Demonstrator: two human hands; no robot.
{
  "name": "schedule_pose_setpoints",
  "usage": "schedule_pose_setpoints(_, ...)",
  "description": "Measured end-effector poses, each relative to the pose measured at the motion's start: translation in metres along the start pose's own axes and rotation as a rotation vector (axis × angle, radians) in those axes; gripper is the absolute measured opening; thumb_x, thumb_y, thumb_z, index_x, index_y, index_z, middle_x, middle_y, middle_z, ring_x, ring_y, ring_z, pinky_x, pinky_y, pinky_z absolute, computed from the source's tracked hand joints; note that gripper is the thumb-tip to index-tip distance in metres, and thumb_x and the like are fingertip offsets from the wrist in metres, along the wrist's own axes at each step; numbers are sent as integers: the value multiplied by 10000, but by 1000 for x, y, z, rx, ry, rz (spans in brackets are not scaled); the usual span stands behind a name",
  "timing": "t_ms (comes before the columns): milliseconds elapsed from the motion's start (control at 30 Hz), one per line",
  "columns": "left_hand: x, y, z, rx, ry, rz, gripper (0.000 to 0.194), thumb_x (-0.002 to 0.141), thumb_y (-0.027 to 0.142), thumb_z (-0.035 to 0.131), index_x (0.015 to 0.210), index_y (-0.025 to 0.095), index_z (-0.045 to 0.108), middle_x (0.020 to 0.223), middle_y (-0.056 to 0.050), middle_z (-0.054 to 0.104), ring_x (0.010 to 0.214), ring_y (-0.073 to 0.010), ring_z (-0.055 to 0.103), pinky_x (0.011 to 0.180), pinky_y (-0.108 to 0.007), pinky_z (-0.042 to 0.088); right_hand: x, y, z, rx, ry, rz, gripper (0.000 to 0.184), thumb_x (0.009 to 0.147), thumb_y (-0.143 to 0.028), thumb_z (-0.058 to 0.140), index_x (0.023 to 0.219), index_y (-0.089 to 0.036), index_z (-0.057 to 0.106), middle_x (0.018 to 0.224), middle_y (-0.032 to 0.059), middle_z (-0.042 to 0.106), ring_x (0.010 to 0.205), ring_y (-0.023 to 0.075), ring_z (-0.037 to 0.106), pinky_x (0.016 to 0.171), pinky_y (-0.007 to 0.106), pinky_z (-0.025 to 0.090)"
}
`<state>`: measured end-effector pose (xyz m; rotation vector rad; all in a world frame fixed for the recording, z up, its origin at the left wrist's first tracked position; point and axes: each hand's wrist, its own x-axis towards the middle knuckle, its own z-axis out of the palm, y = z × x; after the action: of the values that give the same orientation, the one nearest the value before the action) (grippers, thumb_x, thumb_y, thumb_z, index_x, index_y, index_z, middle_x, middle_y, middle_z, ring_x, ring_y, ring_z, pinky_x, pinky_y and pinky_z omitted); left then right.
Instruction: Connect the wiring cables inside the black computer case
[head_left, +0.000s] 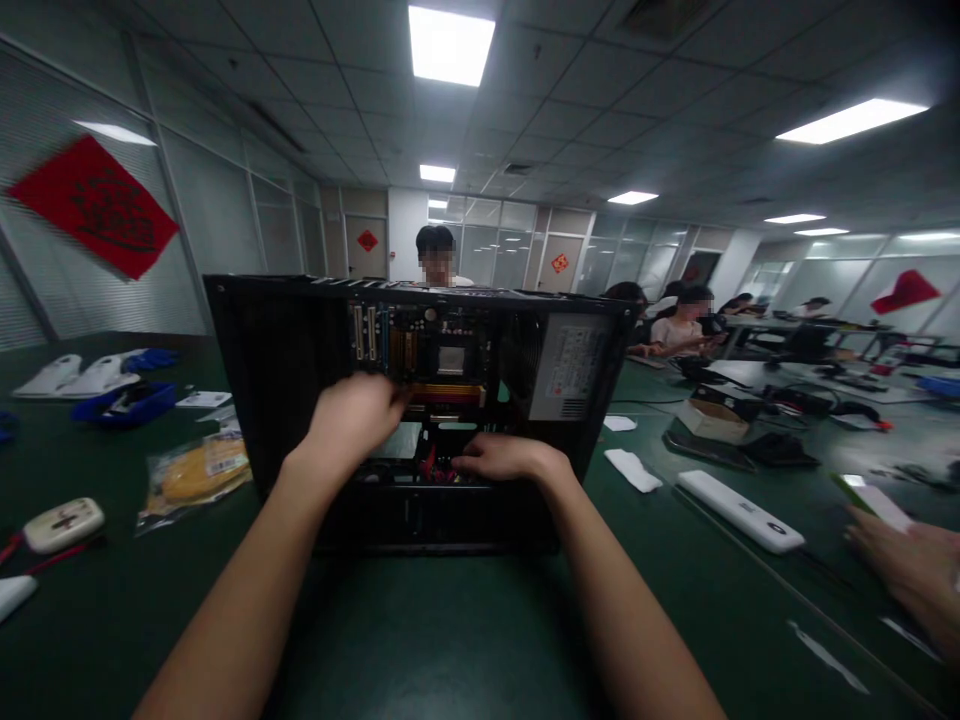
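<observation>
An open black computer case [285, 350] lies on the dark green table [450, 640] in front of me, its motherboard [442, 350] and grey power supply [570, 370] exposed. My left hand [352, 415] reaches into the case with fingers curled near the motherboard's lower edge; what they hold is hidden. My right hand [506, 458] rests low in the case, its fingers closed on red cables [435, 465] by the drive bay.
A plastic bag with a yellow item [196, 478], blue trays [124, 405] and white devices [64, 523] lie left. A long white device [742, 510] and boxes [712, 415] sit right. Another person's hand with a phone [900, 560] enters at right. People sit behind.
</observation>
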<state>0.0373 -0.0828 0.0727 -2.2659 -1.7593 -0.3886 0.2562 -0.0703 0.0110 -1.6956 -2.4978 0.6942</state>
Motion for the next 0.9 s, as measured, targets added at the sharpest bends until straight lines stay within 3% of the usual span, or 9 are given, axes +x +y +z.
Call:
schedule_pose_setpoints(67,-2,-5,-8,-69,-10,40,494,962,498,384,994,181,762,954,-151,750,886,-306,712,770,-370,540,-11,-3,-7,30,75,13,552,964,-607,442,930,-140,736,794,61,688,644,157,565,590,257,380)
schedule_pose_setpoints(133,-4,-7,-10,-196,-26,205,440,943,507,446,1072,212,747,1036,-114,753,949,-279,704,824,-344,535,-22,-9,-12,81,141,-80,612,955,-667,408,919,-139,717,759,47,665,638,153,549,587,256,365)
schedule_pose_setpoints(233,-5,-4,-5,-393,-102,525,438,878,486,585,1216,226,684,1199,-76,720,1065,-248,671,906,-308,514,-35,-21,-19,63,257,-235,527,883,-648,581,979,-143,697,837,41,679,714,156,569,619,245,356)
schedule_pose_setpoints(300,-4,-3,0,-463,-181,617,429,856,448,619,1210,213,681,1186,-69,725,1031,-232,679,882,-285,515,-41,-30,-21,-7,369,-272,449,861,-575,663,987,-145,692,874,47,687,750,157,581,635,241,348)
schedule_pose_setpoints(433,3,-8,8,-468,-206,544,293,857,347,578,1061,197,725,991,-59,760,834,-199,694,736,-248,503,-46,-50,-15,-109,484,-216,361,947,-495,579,950,-152,693,893,73,703,782,172,621,656,252,364)
schedule_pose_setpoints(533,5,-12,13,-374,-200,474,203,798,264,583,907,196,740,852,-56,754,713,-184,668,643,-243,470,-43,-61,-2,-203,409,-137,358,955,-488,558,1049,-167,688,1018,118,720,878,231,667,722,285,426)
schedule_pose_setpoints(633,3,-7,19,-261,-277,439,172,748,244,603,840,198,741,771,-60,739,623,-187,637,557,-256,431,-35,-62,8,-269,329,-82,396,919,-508,605,1101,-166,684,1096,152,713,952,285,683,777,328,470)
schedule_pose_setpoints(733,4,0,24,-232,-336,438,181,751,260,620,862,201,750,814,-72,752,660,-205,659,575,-265,451,-25,-53,9,-246,346,-126,443,867,-489,693,1191,-188,659,1167,145,697,1044,299,670,828,336,481)
schedule_pose_setpoints(900,12,-4,35,-312,-279,448,373,747,246,657,1116,224,704,1048,-86,754,918,-246,702,784,-287,518,-15,-41,8,-170,447,-140,622,846,-497,719,1368,-204,550,1174,146,694,1071,305,665,852,340,477)
